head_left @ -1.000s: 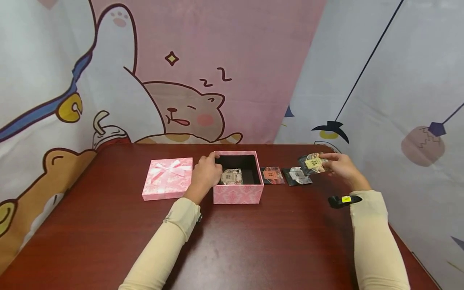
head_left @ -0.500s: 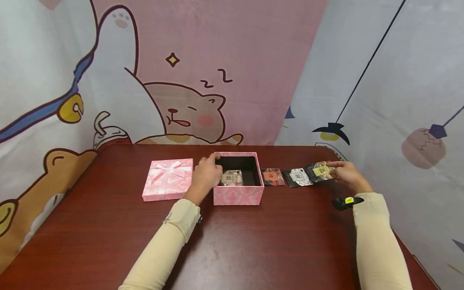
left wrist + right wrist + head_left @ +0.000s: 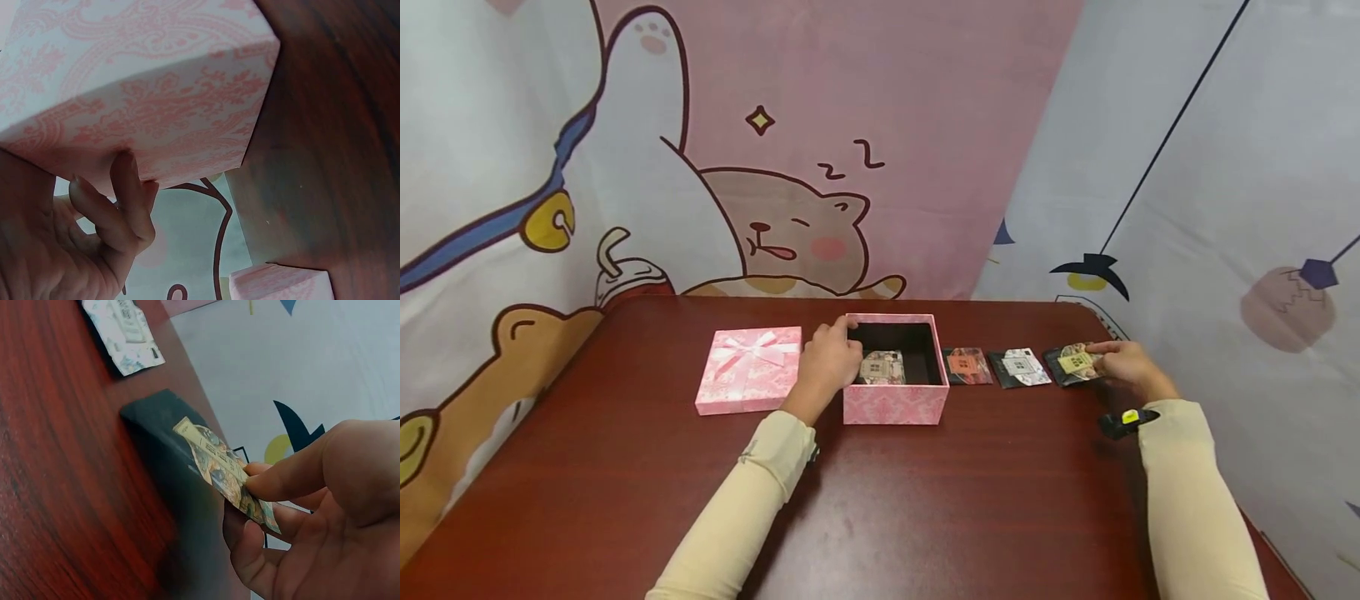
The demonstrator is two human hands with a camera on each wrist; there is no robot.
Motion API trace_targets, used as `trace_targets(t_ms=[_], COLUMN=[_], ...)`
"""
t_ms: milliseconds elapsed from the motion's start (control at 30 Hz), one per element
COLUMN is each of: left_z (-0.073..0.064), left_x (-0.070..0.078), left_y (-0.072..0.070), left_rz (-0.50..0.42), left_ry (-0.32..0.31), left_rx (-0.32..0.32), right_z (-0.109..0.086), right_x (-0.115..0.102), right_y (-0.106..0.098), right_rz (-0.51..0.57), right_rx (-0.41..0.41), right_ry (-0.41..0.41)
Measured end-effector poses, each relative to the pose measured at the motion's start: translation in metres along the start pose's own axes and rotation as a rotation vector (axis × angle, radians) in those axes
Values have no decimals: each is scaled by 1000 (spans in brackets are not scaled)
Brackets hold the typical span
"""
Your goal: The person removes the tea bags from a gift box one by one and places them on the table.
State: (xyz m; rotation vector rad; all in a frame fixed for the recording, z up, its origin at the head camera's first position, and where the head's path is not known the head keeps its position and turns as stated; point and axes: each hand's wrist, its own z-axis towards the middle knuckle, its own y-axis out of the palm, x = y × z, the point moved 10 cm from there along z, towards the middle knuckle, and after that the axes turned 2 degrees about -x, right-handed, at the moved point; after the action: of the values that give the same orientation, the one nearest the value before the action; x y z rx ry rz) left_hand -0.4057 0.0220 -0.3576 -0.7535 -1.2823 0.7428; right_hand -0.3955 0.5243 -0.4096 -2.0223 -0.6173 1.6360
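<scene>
My left hand (image 3: 831,357) grips the left wall of an open pink patterned box (image 3: 895,406). Seen in the left wrist view, fingers (image 3: 128,194) touch the box's outer side (image 3: 169,119). Inside the box lies a flat sachet (image 3: 882,367) with a beige label. Off to the right, my right hand (image 3: 1131,367) pinches the edge of a dark sachet with a yellow label (image 3: 1075,362). The right wrist view has this sachet (image 3: 215,462) tilted between thumb and fingers, its far end low near the table.
A white-labelled sachet (image 3: 1019,367) and an orange-labelled sachet (image 3: 967,365) lie in a row right of the box. The pink box lid (image 3: 750,372) with a ribbon bow lies to the left. A printed cloth (image 3: 940,150) hangs behind the brown table (image 3: 880,500).
My right hand has carried the yellow-labelled sachet right and down, from above the white-labelled one to the right end of the row. The left hand keeps its hold on the box.
</scene>
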Motion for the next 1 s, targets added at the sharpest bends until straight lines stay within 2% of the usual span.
trace_targets(t_ms=[267, 467, 667, 800, 1000], left_z=[-1, -1, -1, -1, 0], left_x=[2, 2, 2, 1, 0], left_y=[0, 0, -1, 0, 0], left_rz=[-4, -3, -9, -9, 0], left_ry=[2, 0, 7, 3, -9], left_rx=[-2, -7, -3, -3, 5], right_z=[-3, -9, -7, -8, -10], right_x=[9, 5, 5, 0, -20], right_y=[0, 0, -1, 1, 7], right_rz=[-49, -43, -45, -55, -65], right_rx=[48, 56, 67, 63, 68], right_ry=[26, 20, 52, 57, 9])
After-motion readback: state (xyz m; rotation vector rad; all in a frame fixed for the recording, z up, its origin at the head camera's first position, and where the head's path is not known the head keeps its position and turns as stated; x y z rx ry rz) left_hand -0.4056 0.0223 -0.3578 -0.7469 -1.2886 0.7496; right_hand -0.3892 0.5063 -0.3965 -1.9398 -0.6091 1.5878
